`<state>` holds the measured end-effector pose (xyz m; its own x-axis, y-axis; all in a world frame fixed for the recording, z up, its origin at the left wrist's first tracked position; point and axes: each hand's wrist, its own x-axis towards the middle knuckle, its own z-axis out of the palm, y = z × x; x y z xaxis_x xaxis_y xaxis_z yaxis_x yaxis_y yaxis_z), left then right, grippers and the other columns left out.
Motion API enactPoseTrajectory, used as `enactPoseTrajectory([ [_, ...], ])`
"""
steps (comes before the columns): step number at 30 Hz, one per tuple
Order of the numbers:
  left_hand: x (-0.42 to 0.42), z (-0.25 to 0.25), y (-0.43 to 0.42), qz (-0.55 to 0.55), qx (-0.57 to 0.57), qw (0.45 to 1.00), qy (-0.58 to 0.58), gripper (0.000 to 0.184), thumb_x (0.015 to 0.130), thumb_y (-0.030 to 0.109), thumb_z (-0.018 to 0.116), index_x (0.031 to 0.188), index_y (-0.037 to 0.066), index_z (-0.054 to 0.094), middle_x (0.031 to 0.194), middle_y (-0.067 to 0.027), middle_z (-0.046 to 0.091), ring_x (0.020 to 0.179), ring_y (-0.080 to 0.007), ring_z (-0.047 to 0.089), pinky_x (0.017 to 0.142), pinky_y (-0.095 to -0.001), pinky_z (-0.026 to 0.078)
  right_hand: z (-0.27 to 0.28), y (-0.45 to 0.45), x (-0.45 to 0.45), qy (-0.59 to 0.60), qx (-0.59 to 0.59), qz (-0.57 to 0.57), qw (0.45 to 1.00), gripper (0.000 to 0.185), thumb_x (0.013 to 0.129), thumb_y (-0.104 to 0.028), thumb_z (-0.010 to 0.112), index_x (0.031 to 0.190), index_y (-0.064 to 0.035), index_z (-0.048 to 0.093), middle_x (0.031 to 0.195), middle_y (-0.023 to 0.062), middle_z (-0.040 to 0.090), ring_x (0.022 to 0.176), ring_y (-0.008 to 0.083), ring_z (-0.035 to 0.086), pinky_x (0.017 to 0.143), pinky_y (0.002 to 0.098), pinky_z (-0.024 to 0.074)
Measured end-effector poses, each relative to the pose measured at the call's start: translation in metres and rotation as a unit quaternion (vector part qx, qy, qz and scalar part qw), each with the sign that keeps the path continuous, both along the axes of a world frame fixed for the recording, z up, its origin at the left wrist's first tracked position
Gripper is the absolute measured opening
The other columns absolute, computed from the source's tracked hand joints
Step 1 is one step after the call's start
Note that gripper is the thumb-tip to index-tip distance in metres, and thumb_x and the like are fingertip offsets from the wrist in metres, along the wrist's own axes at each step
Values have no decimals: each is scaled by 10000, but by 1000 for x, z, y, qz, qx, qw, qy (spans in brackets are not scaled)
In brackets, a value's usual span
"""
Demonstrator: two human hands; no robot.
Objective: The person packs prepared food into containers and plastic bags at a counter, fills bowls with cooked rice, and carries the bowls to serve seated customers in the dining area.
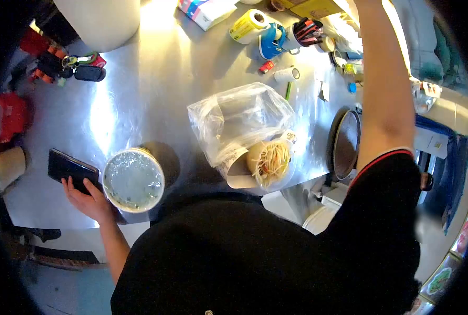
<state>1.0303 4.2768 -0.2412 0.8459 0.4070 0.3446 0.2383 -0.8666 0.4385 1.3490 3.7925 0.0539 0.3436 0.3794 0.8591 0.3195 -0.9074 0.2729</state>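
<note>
My left hand [88,200] rests at the near edge of a black phone [72,169], which lies on the steel table [155,100]. Its fingers are apart, with the tips touching the phone. Just right of that hand stands a round tub [133,180] with clear film over its top. My right arm [386,89] stretches forward past the top edge of the view, so its hand is out of sight. Between the arms, a clear plastic bag [239,118] lies beside shredded noodles [271,164] in a wrap or container whose kind I cannot make out.
A yellow roll [248,26], a blue tape dispenser [272,41] and a holder of pens [307,32] stand at the back. A dark round pan or tray [345,144] leans at the right edge. Keys [68,62] lie at the far left, near a large white container [102,21].
</note>
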Motion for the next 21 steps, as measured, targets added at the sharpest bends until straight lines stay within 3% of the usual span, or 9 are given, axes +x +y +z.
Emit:
enactPoseTrajectory([
  [3,-1,2,0,-2,28,1000,5,387,868,218,510,1144,-52,484,1272,-205,428,1178,-347,395,972,-430,329,0,6,-112,79,214,93,969,208,928,-231,414,965,-39,485,972,153,555,910,269,532,828,413,397],
  [4,-3,0,2,-13,17,1000,-9,388,870,222,507,1143,-53,486,1270,-207,428,1178,-350,395,976,-430,325,1,2,-143,62,175,46,982,214,927,-214,430,960,-10,487,839,105,555,739,199,541,662,333,414],
  [7,-12,-4,14,-34,11,999,-19,400,870,204,511,1176,-47,459,1281,-197,419,1176,-320,405,974,-420,328,-30,9,-245,188,376,42,906,180,926,-173,458,968,-3,499,667,13,495,501,73,428,449,210,328],
  [9,-25,-14,29,2,-245,966,-85,431,860,157,527,1229,-31,409,1294,-183,402,1176,-274,408,971,-393,339,-66,3,-304,278,452,-44,847,153,912,-162,478,876,-25,535,609,3,481,530,53,447,480,206,349],
  [11,-43,37,1,5,-213,970,-117,397,846,91,520,1207,-24,403,1271,-167,411,1155,-257,424,962,-374,356,-96,-2,-348,400,490,-92,769,168,908,-163,485,970,-25,558,635,9,506,540,60,463,481,212,360],
  [13,-61,80,-33,-141,-103,970,-170,324,828,42,493,1139,-24,426,1227,-179,429,1135,-287,439,930,-373,384,-123,6,-371,462,543,-66,698,192,903,-130,476,1046,-35,563,632,10,498,545,58,464,475,208,359],
  [15,-70,116,-90,-249,-171,937,-178,248,794,-13,483,1041,-23,467,1201,-194,434,1080,-294,471,878,-374,411,-141,7,-373,467,546,-65,693,208,905,-116,460,1069,-31,556,628,6,482,539,55,450,477,205,354],
  [18,-81,126,-158,-334,-272,898,-85,163,746,-76,473,877,-13,545,1065,-201,527,953,-266,526,813,-374,435,-136,-13,-368,462,605,-36,647,234,910,-97,428,1100,-21,541,617,-4,450,526,52,416,478,199,338],
  [21,-78,131,-230,-413,-395,804,167,254,780,14,534,1025,-54,534,1083,-246,534,952,-339,546,845,-373,432,-124,-49,-377,435,684,-1,585,250,915,-97,406,1117,-1,518,603,-16,414,506,57,367,468,196,299],
])
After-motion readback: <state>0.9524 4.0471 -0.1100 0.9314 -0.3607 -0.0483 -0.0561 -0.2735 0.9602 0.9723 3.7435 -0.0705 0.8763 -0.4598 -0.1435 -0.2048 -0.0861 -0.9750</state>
